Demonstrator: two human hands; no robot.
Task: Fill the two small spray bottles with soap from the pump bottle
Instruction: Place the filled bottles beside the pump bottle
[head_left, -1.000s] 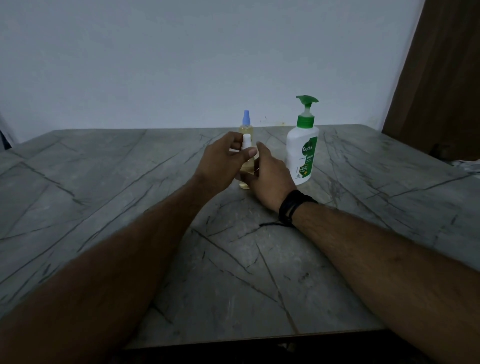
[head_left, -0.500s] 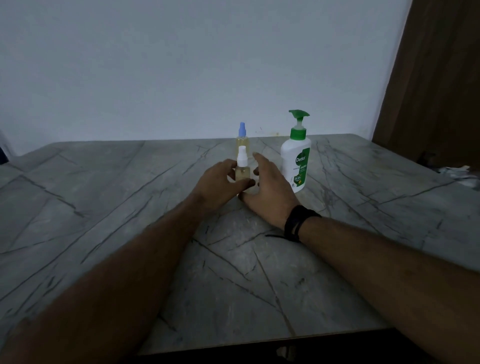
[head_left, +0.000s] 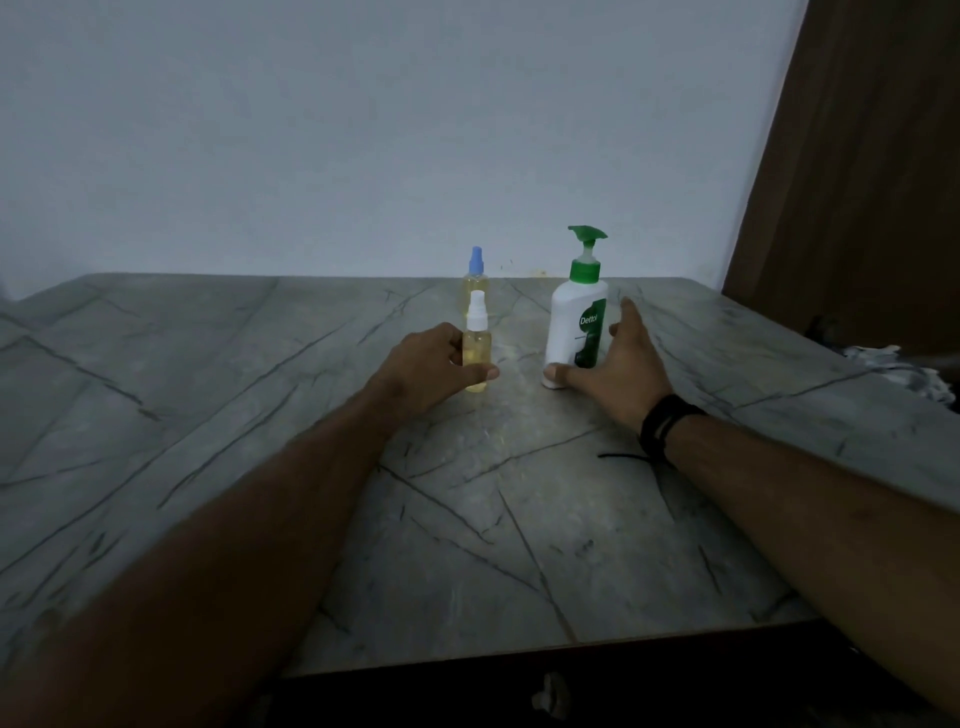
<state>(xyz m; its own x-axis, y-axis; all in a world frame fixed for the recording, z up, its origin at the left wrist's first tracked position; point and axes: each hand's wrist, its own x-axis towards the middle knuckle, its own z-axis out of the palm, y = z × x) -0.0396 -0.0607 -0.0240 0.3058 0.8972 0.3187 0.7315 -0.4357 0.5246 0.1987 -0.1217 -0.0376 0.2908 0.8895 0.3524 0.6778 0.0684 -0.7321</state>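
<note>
A small spray bottle with a white cap (head_left: 477, 347), holding yellow liquid, stands upright on the grey marble table (head_left: 260, 415). My left hand (head_left: 428, 371) wraps its lower part from the left, thumb across the front. Behind it stands a second small spray bottle with a blue cap (head_left: 475, 283), also with yellow liquid. To the right is the white pump bottle with a green pump (head_left: 577, 322). My right hand (head_left: 618, 371) is spread around the pump bottle's base, thumb touching its lower front, fingers apart on its right side.
A pale wall rises behind the table. At the far right stands a brown wooden panel (head_left: 857, 182), with a crumpled light cloth (head_left: 904, 369) by the table's right edge. The table's front edge runs near the bottom of the view.
My right hand left the white-capped bottle and moved right to the pump bottle's base. My left hand slid down from the cap to the bottle's body, which now stands on the table.
</note>
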